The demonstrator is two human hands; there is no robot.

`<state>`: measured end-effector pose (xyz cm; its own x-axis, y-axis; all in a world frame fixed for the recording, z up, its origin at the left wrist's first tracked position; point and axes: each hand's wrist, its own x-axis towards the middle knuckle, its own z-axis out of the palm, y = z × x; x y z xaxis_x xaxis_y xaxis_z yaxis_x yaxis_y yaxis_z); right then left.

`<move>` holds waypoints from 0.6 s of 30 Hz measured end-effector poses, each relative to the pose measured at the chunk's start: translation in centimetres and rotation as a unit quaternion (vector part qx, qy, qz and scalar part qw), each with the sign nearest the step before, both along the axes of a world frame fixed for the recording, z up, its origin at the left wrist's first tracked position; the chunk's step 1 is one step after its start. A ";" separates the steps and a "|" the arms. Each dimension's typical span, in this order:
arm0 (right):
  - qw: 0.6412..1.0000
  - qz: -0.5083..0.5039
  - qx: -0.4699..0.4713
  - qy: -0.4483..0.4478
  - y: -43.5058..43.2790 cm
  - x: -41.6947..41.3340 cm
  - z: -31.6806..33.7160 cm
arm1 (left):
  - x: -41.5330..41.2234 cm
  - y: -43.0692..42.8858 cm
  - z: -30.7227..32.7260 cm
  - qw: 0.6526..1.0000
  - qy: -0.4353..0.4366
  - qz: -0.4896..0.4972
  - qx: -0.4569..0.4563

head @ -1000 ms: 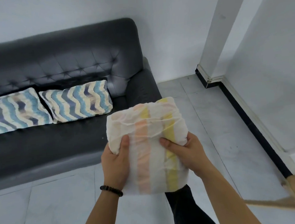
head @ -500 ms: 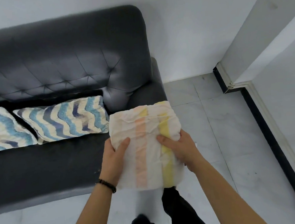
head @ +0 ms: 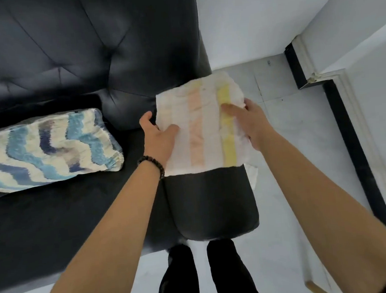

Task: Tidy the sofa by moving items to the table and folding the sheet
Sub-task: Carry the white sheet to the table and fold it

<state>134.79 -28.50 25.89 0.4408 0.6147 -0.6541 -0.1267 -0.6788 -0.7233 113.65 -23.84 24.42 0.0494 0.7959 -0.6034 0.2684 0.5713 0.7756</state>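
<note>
The folded sheet [head: 199, 125], white with a peach stripe and a yellow stripe, lies on top of the black sofa's right armrest [head: 210, 202]. My left hand [head: 159, 137] grips its left edge, thumb on top. My right hand [head: 247, 121] holds its right edge, fingers spread over the yellow stripe. A loose corner of the sheet hangs off the armrest's right side. The black tufted sofa [head: 75, 47] fills the left and top of the view.
A blue, navy and cream wavy-striped cushion [head: 47, 151] leans on the sofa seat at the left. Grey floor tiles [head: 284, 120] and white walls with black skirting [head: 348, 134] lie to the right. My dark trouser legs [head: 207, 277] stand against the armrest's front.
I have stepped up to the sofa and both hands have carried the folded sheet forward and down onto the right armrest. The second cushion has left the view.
</note>
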 end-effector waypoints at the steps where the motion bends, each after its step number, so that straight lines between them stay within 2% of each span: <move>1: 1.000 0.000 -0.003 -0.028 0.5 0.6 -1.5 | 0.3 0.7 -1.4 1.000 -0.005 -0.005 -0.002; 4: 0.978 0.102 -0.057 -0.171 -0.5 1.2 -5.4 | 0.8 1.0 -5.5 0.997 0.035 -0.062 -0.021; 6: 0.963 0.174 -0.042 -0.200 -2.3 0.7 -7.1 | 0.8 0.0 -7.7 0.993 0.073 -0.084 -0.036; 9: 0.941 0.259 -0.035 -0.214 -5.0 -0.3 -8.5 | 1.0 -2.3 -9.5 0.995 0.036 -0.077 -0.048; 14: 0.942 0.210 -0.039 -0.259 -7.2 -1.1 -10.4 | 2.2 -5.1 -10.8 0.995 0.060 -0.083 -0.012; 18: 0.933 0.215 -0.057 -0.283 -6.3 -1.0 -11.2 | 2.4 -6.0 -11.2 0.979 0.119 -0.164 0.013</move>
